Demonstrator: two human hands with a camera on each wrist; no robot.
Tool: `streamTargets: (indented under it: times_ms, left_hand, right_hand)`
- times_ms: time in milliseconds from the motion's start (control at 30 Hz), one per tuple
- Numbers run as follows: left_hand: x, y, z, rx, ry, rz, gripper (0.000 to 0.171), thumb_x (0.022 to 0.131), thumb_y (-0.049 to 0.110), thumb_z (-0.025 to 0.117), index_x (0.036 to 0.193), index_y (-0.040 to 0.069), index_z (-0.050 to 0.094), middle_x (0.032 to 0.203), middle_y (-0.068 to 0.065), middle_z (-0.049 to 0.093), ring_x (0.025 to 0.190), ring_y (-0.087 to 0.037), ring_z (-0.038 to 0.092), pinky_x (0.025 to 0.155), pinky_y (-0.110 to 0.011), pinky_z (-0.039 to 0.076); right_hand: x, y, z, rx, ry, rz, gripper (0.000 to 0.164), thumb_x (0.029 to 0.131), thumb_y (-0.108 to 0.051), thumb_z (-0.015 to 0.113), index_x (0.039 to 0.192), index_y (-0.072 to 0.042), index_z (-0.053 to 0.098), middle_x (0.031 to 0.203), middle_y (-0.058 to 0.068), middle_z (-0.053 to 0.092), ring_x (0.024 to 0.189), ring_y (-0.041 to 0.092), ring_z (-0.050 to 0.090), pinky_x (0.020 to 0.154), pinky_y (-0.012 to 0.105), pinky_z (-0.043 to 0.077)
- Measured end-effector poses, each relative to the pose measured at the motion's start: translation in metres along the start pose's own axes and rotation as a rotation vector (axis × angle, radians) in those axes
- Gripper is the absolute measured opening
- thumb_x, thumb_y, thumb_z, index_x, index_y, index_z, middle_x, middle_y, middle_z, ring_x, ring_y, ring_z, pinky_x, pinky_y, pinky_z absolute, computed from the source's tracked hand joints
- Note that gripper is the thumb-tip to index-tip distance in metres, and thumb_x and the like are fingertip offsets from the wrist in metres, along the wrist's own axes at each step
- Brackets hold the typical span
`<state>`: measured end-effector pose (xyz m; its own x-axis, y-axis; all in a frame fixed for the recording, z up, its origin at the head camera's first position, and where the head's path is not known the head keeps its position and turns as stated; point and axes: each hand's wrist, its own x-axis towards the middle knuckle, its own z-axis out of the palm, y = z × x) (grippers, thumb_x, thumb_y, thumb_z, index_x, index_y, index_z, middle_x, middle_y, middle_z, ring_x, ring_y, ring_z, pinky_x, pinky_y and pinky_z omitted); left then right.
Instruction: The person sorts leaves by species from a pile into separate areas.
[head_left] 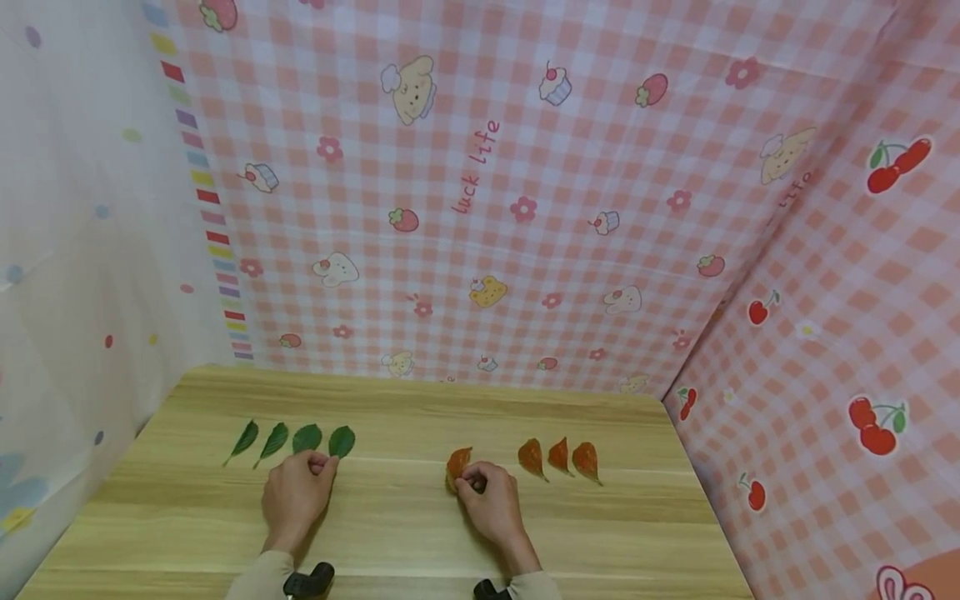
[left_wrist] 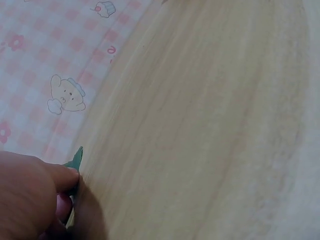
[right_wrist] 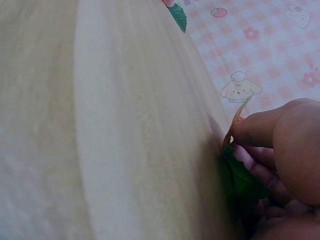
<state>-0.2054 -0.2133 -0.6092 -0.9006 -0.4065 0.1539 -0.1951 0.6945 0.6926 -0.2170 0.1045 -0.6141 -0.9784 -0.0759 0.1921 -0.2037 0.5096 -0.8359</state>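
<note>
My left hand (head_left: 298, 493) pinches the lower end of the rightmost green leaf (head_left: 342, 441); a bit of this leaf (left_wrist: 75, 162) shows past the fingertips in the left wrist view. Another green leaf (head_left: 307, 437) lies just beyond the knuckles. Right of the middle, my right hand (head_left: 491, 502) pinches an orange leaf (head_left: 458, 462) by thumb and forefinger. In the right wrist view, a thin stem (right_wrist: 236, 122) stands up at the fingertips, and a dark green leaf part (right_wrist: 244, 182) lies under the fingers. Whether it belongs to the orange leaf I cannot tell.
Two narrow green leaves (head_left: 244, 437) (head_left: 272, 442) lie at the table's left. Three orange leaves (head_left: 531, 457) (head_left: 559, 455) (head_left: 586, 461) form a row at the right. Patterned cloth (head_left: 465, 250) hangs behind the wooden table (head_left: 405, 525) and along both sides.
</note>
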Motion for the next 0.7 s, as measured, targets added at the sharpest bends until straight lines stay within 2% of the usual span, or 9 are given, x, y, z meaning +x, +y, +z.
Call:
streamTargets:
  times_ms: [300,533,700]
  left_hand:
    - [0.0003,-0.0014,0.0018,0.0,-0.008,-0.003,0.027,0.102,0.03,0.081,0.095,0.004,0.082,0.087,-0.011,0.083,0.072,-0.029,0.076,0.055,-0.035,0.049]
    - [-0.0006,-0.001,0.0015,0.004,0.015,-0.011,0.026,0.102,0.029,0.082,0.094,0.004,0.082,0.085,-0.011,0.082,0.07,-0.029,0.075,0.054,-0.035,0.048]
    - [0.0003,-0.0005,0.0008,0.002,-0.013,-0.019,0.027,0.103,0.03,0.081,0.095,0.004,0.082,0.085,-0.01,0.082,0.07,-0.027,0.074,0.054,-0.034,0.046]
  right_hand:
    - [-0.0014,-0.0021,-0.0013,-0.002,0.011,0.017,0.008,0.097,-0.007,0.086,0.091,-0.011,0.081,0.086,0.001,0.08,0.079,0.0,0.061,0.076,0.02,0.051]
    - [-0.0007,0.0013,-0.0031,0.066,-0.005,0.039,0.006,0.098,-0.009,0.087,0.094,-0.009,0.082,0.089,0.003,0.081,0.081,0.001,0.064,0.078,0.019,0.051]
    - [-0.0002,0.0011,-0.0071,0.122,-0.011,0.065,0.006,0.099,-0.01,0.087,0.095,-0.007,0.082,0.092,0.007,0.081,0.081,0.002,0.064,0.077,0.018,0.052]
